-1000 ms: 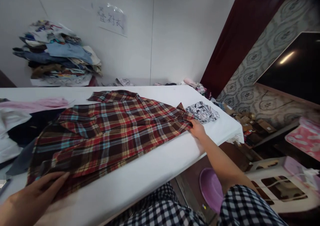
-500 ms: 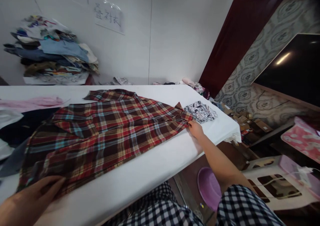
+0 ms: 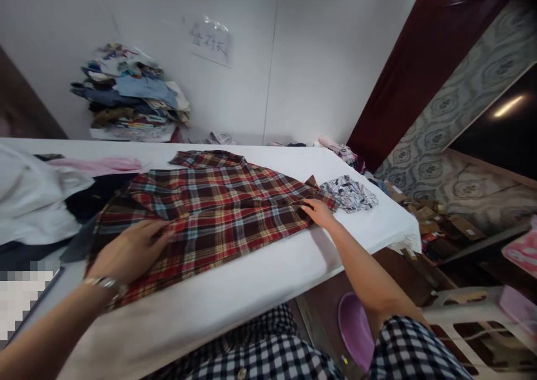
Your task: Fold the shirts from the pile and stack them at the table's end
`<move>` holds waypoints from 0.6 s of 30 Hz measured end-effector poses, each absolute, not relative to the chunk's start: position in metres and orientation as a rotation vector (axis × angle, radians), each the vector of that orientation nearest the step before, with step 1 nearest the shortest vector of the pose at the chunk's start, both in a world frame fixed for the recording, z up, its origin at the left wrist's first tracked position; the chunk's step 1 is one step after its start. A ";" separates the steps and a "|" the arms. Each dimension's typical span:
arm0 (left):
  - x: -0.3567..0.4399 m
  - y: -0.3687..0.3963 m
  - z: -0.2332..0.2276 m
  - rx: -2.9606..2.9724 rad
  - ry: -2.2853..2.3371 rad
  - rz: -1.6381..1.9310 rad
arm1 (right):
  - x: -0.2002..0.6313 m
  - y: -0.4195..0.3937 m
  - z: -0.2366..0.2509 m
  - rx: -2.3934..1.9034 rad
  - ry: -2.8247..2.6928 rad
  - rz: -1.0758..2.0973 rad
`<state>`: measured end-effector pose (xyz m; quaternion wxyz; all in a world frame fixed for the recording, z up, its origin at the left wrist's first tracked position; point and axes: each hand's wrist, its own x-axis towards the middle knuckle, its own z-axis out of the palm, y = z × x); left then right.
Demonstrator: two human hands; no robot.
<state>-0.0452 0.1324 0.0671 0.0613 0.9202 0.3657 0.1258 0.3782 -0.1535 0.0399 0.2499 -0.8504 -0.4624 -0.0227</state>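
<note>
A plaid shirt (image 3: 222, 215) in red, brown, yellow and blue lies spread across the white table, its collar end to the right and one sleeve stretched toward the wall. My left hand (image 3: 130, 248), slightly blurred, is over the left part of the shirt with fingers stretched out. On the collar end rests my right hand (image 3: 319, 212), fingers extended on the cloth. Just beyond that hand lies a bundled black-and-white patterned cloth (image 3: 349, 193).
White clothing (image 3: 33, 195), a pink garment (image 3: 107, 164) and dark cloth (image 3: 94, 198) lie at the table's left. A tall clothes pile (image 3: 134, 94) stands by the wall. Below the table's (image 3: 268, 262) front edge are a purple basin (image 3: 356, 329) and a white plastic stool (image 3: 465, 318).
My left hand has moved from the shirt's near-left hem up and right onto its body. My right hand has shifted from the collar's edge onto the cloth. The view has turned left.
</note>
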 end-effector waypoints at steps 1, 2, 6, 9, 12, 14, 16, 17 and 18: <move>-0.034 0.134 0.067 2.847 1.061 0.312 | 0.375 -0.145 0.038 -2.354 -1.300 -0.040; -0.025 0.136 0.065 2.888 1.072 0.244 | 0.372 -0.139 0.035 -2.383 -1.332 -0.029; -0.012 0.139 0.058 2.866 1.300 0.108 | 0.372 -0.130 0.024 -2.367 -1.342 -0.065; -0.017 0.133 0.066 2.843 1.291 0.242 | 0.375 -0.133 0.018 -2.218 -1.249 -0.172; -0.025 0.125 0.078 2.858 1.286 0.505 | 0.377 -0.136 0.013 -2.123 -1.212 -0.235; -0.030 0.124 0.080 2.856 1.339 0.440 | 0.377 -0.136 0.011 -2.183 -1.277 -0.178; -0.036 0.125 0.076 2.841 1.372 0.271 | 0.375 -0.134 0.010 -2.263 -1.320 -0.136; -0.039 0.126 0.073 2.833 1.382 0.259 | 0.372 -0.132 0.012 -2.278 -1.318 -0.150; -0.041 0.127 0.070 2.832 1.382 0.322 | 0.368 -0.130 0.015 -2.266 -1.314 -0.184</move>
